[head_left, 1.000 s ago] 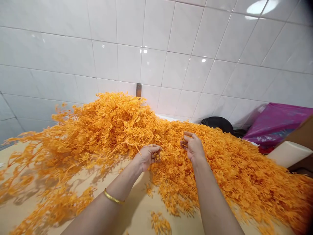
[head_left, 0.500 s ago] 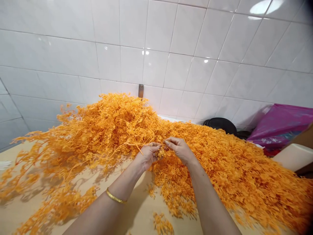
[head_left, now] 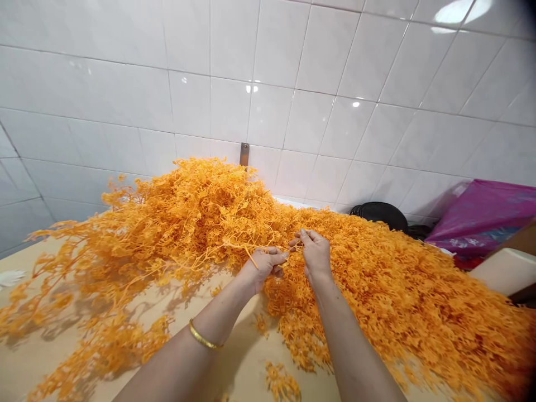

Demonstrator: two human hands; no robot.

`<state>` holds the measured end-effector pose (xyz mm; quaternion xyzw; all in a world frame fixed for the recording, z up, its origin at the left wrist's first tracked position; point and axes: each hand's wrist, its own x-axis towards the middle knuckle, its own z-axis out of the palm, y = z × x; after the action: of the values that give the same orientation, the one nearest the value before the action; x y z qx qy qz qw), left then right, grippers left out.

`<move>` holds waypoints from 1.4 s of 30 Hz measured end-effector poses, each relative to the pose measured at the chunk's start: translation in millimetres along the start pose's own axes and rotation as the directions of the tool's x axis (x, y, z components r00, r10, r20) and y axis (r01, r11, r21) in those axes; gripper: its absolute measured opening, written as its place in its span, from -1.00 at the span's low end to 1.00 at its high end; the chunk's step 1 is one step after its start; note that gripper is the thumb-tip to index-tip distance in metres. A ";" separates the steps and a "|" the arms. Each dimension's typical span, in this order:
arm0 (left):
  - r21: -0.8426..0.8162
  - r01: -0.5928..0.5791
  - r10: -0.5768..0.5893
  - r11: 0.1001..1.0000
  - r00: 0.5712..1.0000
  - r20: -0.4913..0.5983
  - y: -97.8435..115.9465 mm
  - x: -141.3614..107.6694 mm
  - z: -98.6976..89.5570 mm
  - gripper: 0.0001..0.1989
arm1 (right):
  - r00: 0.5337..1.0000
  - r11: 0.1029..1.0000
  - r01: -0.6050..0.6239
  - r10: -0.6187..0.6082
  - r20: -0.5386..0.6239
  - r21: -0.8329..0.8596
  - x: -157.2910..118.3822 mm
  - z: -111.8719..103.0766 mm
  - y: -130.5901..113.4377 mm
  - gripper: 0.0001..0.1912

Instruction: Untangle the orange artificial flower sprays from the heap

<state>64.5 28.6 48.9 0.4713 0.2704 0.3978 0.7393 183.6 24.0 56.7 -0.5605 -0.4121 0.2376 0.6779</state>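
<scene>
My left hand (head_left: 264, 268) is closed around a thin orange plastic stem (head_left: 240, 247), whose cut end sticks out past the wrist side of the hand. To its right and a little higher, my right hand (head_left: 315, 251) is pinched shut, fingertips a short gap from my left thumb. What sits in that pinch is too small to make out. Behind both hands rises a heap of orange artificial foliage sprays (head_left: 201, 212). Below and to the right spreads a pile of small orange flower-like pieces (head_left: 410, 296).
A pale wooden table (head_left: 247, 335) carries it all, against a white tiled wall (head_left: 272, 117). A loose orange clump (head_left: 281, 382) lies near the front edge. Black round objects (head_left: 381, 215), a purple plastic bag (head_left: 481, 215) and a cream-coloured block (head_left: 505, 271) stand at the right.
My right hand has turned more upright and drawn slightly away from my left. The small yellowish flower piece that hung between the hands no longer shows there. My left hand still holds the stem.
</scene>
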 end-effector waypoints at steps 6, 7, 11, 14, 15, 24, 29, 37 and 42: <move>0.025 0.004 -0.005 1.000 0.998 0.055 2.8 -1.0 0.2 -0.66 | 0.989 0.998 0.039 -0.030 -0.143 0.058 -4.4 12.0 3.9 -0.80; 0.027 0.003 -0.004 1.000 0.998 0.070 3.4 -1.9 0.7 -0.66 | 0.988 0.996 0.035 -0.022 -0.152 0.082 -4.9 13.3 4.0 -0.81; 0.055 0.020 -0.026 0.998 0.993 0.119 10.5 -6.7 0.8 -0.66 | 0.972 0.984 -0.027 0.067 -0.227 0.176 1.1 1.6 1.0 -0.87; 0.071 0.025 -0.037 0.997 0.985 0.167 18.7 -8.9 -3.1 -0.68 | 0.925 0.965 -0.091 0.173 -0.339 0.245 11.6 -25.2 -7.8 -0.91; 0.063 0.021 -0.031 0.998 0.986 0.165 20.5 -8.9 -4.8 -0.69 | 0.916 0.963 -0.096 0.184 -0.356 0.252 14.4 -33.8 -11.6 -0.92; 0.017 0.052 -0.053 0.999 0.994 0.098 10.2 -0.4 -13.1 -0.84 | 0.950 0.915 -0.310 0.306 0.053 0.257 13.8 -24.9 -22.0 -0.94; -0.041 0.046 -0.044 0.998 0.997 0.070 4.8 3.8 -16.2 -0.86 | 0.858 0.921 -0.390 0.354 0.372 0.022 7.5 -21.2 -14.1 -0.76; -0.013 0.035 -0.035 0.999 0.999 -0.014 4.4 0.4 -14.0 -0.78 | 0.841 0.982 -0.184 0.172 0.513 -0.028 1.0 -18.9 -7.0 -0.70; -0.027 0.014 -0.016 1.000 0.999 -0.040 0.0 1.8 -10.9 -0.77 | 0.925 0.980 -0.193 0.168 0.341 0.041 -2.3 -4.9 -4.6 -0.69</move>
<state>57.0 35.3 44.4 0.4510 0.2834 0.4053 0.7429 185.7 18.3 60.3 -0.5218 -0.4591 0.4061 0.5933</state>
